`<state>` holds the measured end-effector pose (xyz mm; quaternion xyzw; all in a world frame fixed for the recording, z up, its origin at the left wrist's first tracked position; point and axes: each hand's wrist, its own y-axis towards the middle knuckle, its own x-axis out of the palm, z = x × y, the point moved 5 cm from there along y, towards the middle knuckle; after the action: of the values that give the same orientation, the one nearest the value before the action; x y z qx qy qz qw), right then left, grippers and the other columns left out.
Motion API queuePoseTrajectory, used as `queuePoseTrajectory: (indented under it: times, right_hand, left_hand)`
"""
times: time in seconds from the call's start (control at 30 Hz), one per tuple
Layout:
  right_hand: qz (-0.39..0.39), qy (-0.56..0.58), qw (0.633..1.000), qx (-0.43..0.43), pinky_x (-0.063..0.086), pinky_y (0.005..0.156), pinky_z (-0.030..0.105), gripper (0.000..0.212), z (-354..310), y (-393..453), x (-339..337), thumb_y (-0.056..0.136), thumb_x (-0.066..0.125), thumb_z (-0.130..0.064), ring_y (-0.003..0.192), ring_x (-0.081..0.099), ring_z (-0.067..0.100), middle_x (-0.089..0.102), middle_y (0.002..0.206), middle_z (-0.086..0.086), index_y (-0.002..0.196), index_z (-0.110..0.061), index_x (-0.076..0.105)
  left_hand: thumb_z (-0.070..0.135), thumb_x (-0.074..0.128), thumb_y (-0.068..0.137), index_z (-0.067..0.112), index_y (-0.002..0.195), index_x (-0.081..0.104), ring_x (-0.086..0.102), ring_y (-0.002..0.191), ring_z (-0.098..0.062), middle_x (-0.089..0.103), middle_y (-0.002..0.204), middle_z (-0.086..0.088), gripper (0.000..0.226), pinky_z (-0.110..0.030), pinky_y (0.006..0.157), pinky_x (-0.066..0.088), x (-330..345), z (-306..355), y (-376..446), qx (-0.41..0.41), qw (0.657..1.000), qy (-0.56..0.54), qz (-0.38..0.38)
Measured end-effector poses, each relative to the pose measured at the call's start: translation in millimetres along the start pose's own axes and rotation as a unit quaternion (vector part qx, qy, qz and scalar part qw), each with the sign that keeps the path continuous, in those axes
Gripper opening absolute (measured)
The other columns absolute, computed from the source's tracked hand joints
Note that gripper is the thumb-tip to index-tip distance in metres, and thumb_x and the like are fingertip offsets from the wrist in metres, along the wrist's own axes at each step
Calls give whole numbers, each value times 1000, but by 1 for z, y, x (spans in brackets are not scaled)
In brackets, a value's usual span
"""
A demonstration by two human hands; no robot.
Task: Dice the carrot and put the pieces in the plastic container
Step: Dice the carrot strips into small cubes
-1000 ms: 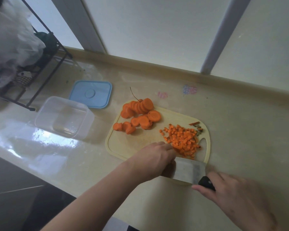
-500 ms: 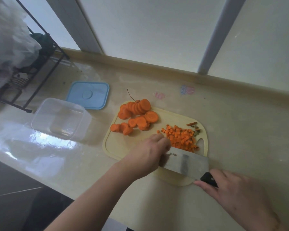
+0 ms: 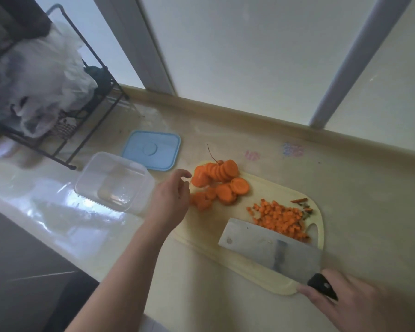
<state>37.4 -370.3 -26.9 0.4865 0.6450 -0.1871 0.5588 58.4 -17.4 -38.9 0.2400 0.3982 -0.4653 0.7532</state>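
Observation:
A pale yellow cutting board [image 3: 201, 238] lies on the counter. Round carrot slices [image 3: 219, 182] sit at its far left, and a heap of diced carrot [image 3: 279, 218] lies at its right. My left hand [image 3: 170, 200] hovers at the board's left edge, fingers loosely curled near the slices, holding nothing. My right hand [image 3: 359, 305] grips the black handle of a cleaver [image 3: 268, 248], whose broad blade lies low over the board's near side beside the dice. The clear plastic container [image 3: 114, 182] stands left of the board with no carrot inside.
The container's blue lid [image 3: 152, 149] lies flat behind it. A black wire rack [image 3: 82, 116] holding white plastic bags [image 3: 34, 80] stands at the far left. A raised ledge and window frame run along the counter's back. The counter's front edge is at lower left.
My left hand left the cleaver blade beside the dice and moved left and away to the carrot slices. The cleaver stayed near the board's front.

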Motion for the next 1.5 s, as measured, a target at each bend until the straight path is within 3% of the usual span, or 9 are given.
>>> queuePoseTrajectory:
  times: [0.37, 0.67, 0.77, 0.9, 1.03, 1.17, 1.33, 1.4, 1.5]
  right_hand:
    - [-15, 12, 1000, 11, 39, 37, 22, 71, 0, 8, 4, 88, 33, -73, 29, 46, 11, 47, 39, -1, 49, -18, 53]
    - [-23, 21, 998, 50, 42, 38, 21, 71, 11, 1, -2, 86, 36, -76, 30, 40, 10, 42, 38, -4, 46, -19, 50]
    - [-15, 16, 999, 49, 42, 38, 20, 69, 13, 0, -4, 85, 42, -72, 29, 40, 10, 42, 38, -4, 45, -17, 50]
    - [-30, 24, 996, 85, 42, 38, 23, 66, 20, -5, -2, 82, 47, -73, 31, 41, 11, 42, 39, -6, 46, -18, 49]
    - [-61, 52, 989, 124, 44, 38, 25, 65, 27, -11, -2, 80, 45, -76, 33, 43, 10, 44, 41, -7, 49, -21, 53]
    - [-122, 74, 972, 189, 44, 40, 21, 61, 33, -13, -10, 76, 38, -84, 38, 48, 2, 45, 43, -20, 53, -30, 54]
    - [-201, 124, 940, 245, 54, 62, 28, 52, 55, -26, -9, 73, 37, -87, 62, 66, 11, 66, 69, -21, 82, -46, 67]
    - [-204, 132, 934, 261, 38, 83, 6, 39, 68, -35, -3, 71, 31, -93, 69, 61, -6, 61, 73, -32, 88, -67, 55]
    - [-221, 168, 909, 311, 27, 72, -10, 44, 65, -40, -1, 62, 27, -100, 66, 45, -28, 57, 75, -42, 83, -69, 51]
  left_hand:
    - [4, 51, 97, 15, 129, 65, 60, 109, -26, 69, 117, -5, 37, -30, 88, 41, 8, -15, 23, -25, 999, 45, 14]
    - [34, 79, 86, 25, 107, 74, 50, 85, -15, 67, 77, 14, 23, -29, 69, 33, -4, 5, 19, -34, 988, 51, 142]
    - [46, 71, 91, 26, 110, 71, 46, 91, -12, 60, 84, 16, 27, -29, 71, 33, 2, 5, 24, -40, 992, 49, 107]
    - [21, 60, 99, 19, 116, 69, 57, 102, -24, 61, 100, 7, 20, -30, 83, 40, 8, 0, 27, -50, 992, -4, 117]
    - [5, 67, 91, 11, 105, 73, 60, 86, -25, 69, 96, 1, 17, -36, 79, 47, 7, 31, 11, 150, 971, -6, 185]
    - [28, 70, 89, 16, 96, 76, 58, 96, -27, 71, 98, 0, 16, -40, 83, 44, 38, 76, -6, 390, 914, 71, 91]
    - [39, 59, 91, 21, 102, 71, 52, 98, -26, 68, 100, 5, 24, -37, 83, 35, 75, 84, 1, 359, 900, 245, -27]
    - [27, 69, 89, 21, 96, 71, 51, 91, -24, 68, 93, 4, 10, -35, 79, 31, 78, 84, 3, 363, 897, 253, -22]
    - [20, 72, 89, 16, 92, 74, 55, 82, -24, 70, 87, 2, 5, -34, 75, 33, 68, 91, 4, 370, 912, 177, 5]
